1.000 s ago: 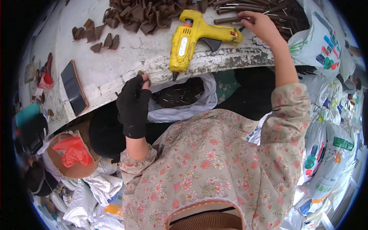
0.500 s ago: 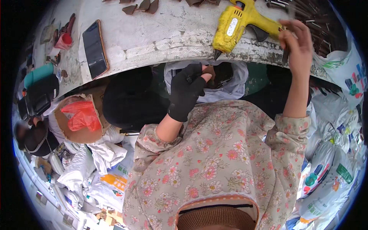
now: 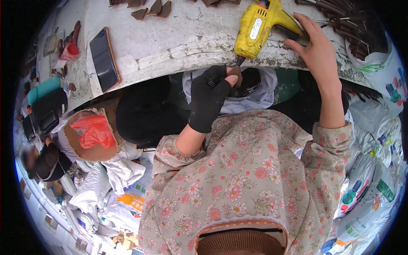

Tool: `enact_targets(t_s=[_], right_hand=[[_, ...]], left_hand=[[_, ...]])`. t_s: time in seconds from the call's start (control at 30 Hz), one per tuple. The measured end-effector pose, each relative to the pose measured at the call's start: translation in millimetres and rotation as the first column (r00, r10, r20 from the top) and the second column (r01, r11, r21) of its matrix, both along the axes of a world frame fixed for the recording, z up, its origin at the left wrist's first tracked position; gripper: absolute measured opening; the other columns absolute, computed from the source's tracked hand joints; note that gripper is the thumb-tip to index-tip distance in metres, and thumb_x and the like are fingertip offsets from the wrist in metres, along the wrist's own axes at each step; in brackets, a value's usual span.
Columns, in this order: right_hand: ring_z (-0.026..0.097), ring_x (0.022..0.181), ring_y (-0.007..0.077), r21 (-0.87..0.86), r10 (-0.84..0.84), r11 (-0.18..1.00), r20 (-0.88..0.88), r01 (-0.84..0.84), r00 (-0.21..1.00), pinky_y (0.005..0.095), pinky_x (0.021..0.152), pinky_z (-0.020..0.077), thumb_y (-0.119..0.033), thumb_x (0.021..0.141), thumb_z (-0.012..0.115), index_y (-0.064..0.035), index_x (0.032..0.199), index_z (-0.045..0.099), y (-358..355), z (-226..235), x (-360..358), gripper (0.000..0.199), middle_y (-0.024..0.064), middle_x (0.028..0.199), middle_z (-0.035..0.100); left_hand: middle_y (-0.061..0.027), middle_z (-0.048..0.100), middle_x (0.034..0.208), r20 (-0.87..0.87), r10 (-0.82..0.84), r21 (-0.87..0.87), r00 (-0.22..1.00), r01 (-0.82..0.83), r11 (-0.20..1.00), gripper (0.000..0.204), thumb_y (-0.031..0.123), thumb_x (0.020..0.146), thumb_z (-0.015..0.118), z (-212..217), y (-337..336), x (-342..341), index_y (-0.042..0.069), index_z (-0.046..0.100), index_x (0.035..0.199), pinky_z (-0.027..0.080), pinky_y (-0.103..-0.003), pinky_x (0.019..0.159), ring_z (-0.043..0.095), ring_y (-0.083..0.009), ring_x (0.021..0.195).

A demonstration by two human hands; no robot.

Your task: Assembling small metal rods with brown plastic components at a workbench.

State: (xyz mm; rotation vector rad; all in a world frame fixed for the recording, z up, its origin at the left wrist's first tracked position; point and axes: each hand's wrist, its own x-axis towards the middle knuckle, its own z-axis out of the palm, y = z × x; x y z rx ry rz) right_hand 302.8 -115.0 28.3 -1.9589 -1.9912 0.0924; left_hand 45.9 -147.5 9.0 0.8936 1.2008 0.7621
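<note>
A yellow glue gun (image 3: 255,32) lies on the table with its dark nozzle over the near edge. My left hand (image 3: 208,93), in a black fingerless glove, pinches a small brown piece (image 3: 236,76) right at the nozzle tip. My bare right hand (image 3: 318,49) reaches round the end of the gun's handle, fingers along the far side and thumb against the black trigger. Below the nozzle, a white bag (image 3: 265,97) with dark contents sits open between my knees, partly hidden by my left hand.
A phone (image 3: 104,59) lies on the table (image 3: 170,38) at left. Several brown pieces (image 3: 158,8) lie at the far edge, and dark sticks (image 3: 340,17) at far right beside a plastic bag (image 3: 378,70). A box with a red bag (image 3: 93,131) stands at lower left. Another person (image 3: 49,159) is at far left.
My left hand has brought the brown piece up to the nozzle. My right hand has moved left from the end of the handle onto the handle and trigger.
</note>
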Motion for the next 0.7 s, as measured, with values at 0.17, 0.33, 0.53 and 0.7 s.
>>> enact_targets(t_s=[0.17, 0.33, 0.53, 0.7], right_hand=[[0.057, 0.087, 0.0259, 0.019, 0.011, 1.0, -0.07, -0.01, 0.997, 0.0294, 0.075, 0.0473, -0.019, 0.072, 0.072, -0.016, 0.126, 0.048, 1, 4, -2, 0.06, 0.0061, 0.12, 0.054], [0.053, 0.1, 0.0269, 0.053, 0.011, 0.999, -0.198, -0.001, 0.98, 0.0285, 0.084, 0.044, -0.013, 0.076, 0.068, -0.0085, 0.125, 0.049, -18, 1, -22, 0.053, 0.0122, 0.121, 0.05], [0.058, 0.087, 0.0253, -0.233, 0.214, 0.797, -0.753, -0.557, 0.622, 0.0312, 0.074, 0.0465, 0.001, 0.079, 0.059, -0.0064, 0.122, 0.053, -65, 43, -58, 0.044, 0.0123, 0.099, 0.057], [0.058, 0.075, 0.0192, -0.263, 0.078, 0.822, -0.826, -0.505, 0.558, 0.0275, 0.066, 0.0461, 0.002, 0.078, 0.061, -0.0068, 0.115, 0.06, -77, 53, -68, 0.038, 0.0109, 0.09, 0.06]], left_hand=[[-0.0029, 0.065, 0.078, -0.007, 0.038, 0.071, 0.999, -0.037, 0.997, 0.021, 0.008, 0.078, 0.066, -9, -4, 0, -0.001, 0.064, 0.096, 0.044, -0.018, 0.061, 0.056, -0.0045, 0.067], [-0.0026, 0.061, 0.08, -0.05, 0.007, -0.139, 0.999, -0.014, 0.99, 0.029, 0.017, 0.082, 0.064, -4, -3, -13, 0.001, 0.059, 0.106, 0.044, -0.024, 0.061, 0.053, -0.0083, 0.066], [0.0011, 0.051, 0.077, 0.492, 0.451, -0.498, 0.745, -0.184, 0.847, 0.021, 0.026, 0.093, 0.051, 0, -1, -8, 0.005, 0.052, 0.089, 0.041, -0.023, 0.06, 0.047, -0.0062, 0.069], [0.0013, 0.045, 0.07, 0.42, 0.097, -0.178, 0.902, -0.023, 0.984, 0.025, 0.027, 0.096, 0.044, -5, -5, -13, 0.008, 0.047, 0.08, 0.04, -0.023, 0.059, 0.044, -0.0079, 0.063]])
